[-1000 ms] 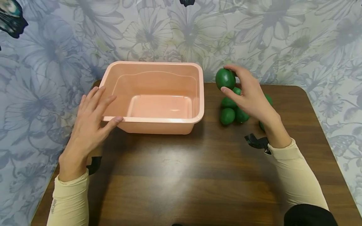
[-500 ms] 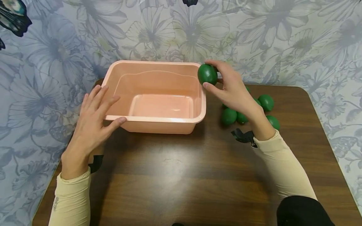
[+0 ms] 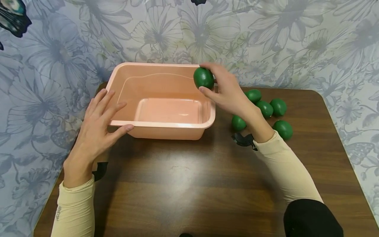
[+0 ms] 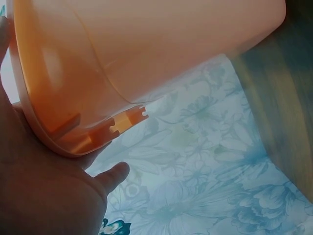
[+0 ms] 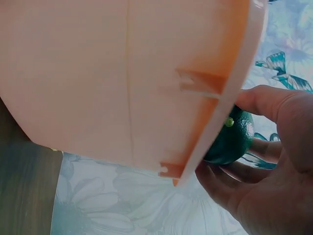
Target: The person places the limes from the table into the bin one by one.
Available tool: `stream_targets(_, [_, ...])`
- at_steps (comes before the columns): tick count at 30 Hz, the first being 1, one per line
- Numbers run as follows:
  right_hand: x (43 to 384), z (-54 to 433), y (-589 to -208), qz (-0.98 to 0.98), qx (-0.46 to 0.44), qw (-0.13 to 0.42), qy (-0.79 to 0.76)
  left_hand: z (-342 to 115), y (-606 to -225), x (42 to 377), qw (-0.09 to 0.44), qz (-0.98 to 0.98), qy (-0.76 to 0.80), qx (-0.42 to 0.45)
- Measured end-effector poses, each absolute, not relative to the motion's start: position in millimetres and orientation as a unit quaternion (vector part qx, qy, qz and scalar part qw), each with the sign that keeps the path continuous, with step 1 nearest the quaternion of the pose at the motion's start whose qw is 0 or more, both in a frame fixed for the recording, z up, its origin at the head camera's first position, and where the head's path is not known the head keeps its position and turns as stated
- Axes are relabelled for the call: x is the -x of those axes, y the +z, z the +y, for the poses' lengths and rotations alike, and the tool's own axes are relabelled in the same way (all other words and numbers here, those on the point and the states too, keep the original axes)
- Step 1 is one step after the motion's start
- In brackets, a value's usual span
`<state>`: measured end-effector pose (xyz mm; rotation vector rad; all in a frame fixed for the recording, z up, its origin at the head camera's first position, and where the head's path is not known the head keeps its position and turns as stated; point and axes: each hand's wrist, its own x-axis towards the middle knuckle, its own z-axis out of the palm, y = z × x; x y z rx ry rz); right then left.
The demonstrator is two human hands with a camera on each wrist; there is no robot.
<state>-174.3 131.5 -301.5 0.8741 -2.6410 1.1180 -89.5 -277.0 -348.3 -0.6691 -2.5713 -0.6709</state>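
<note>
A dark green avocado [image 3: 203, 78] is pinched between the thumb and fingers of my right hand [image 3: 226, 89], above the right end of a peach plastic tub [image 3: 165, 125]. In the right wrist view, the tub's rim hides part of this avocado [image 5: 239, 137], and a small yellow-green stem spot shows on it. My left hand [image 3: 94, 135] rests at the tub's near left corner, its fingers spread and fairly straight over the rim. The left wrist view shows that hand against the tub's wall [image 4: 161, 44]. Inside the tub only its bare floor and walls show.
Several more avocados [image 3: 278, 107] lie on the brown wooden table [image 3: 177, 184] right of the tub, some partly behind my right forearm. Behind the table's far edge rises a flower-patterned wall covering [image 3: 266, 39].
My right hand has carried the avocado left, from above the group on the table to over the tub's right rim. The left hand and tub have stayed in place.
</note>
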Motion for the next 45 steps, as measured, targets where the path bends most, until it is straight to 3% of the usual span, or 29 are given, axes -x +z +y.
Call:
stream_targets(14, [174, 135, -313, -0.895, -0.257, 0.1, 0.351, -276, -348, 88, 0.192, -0.924, -0.239, 0.229])
stream_targets(45, [125, 265, -351, -0.914, -0.125, 0.085, 0.377, -280, -348, 86, 0.212, -0.913, -0.251, 0.241])
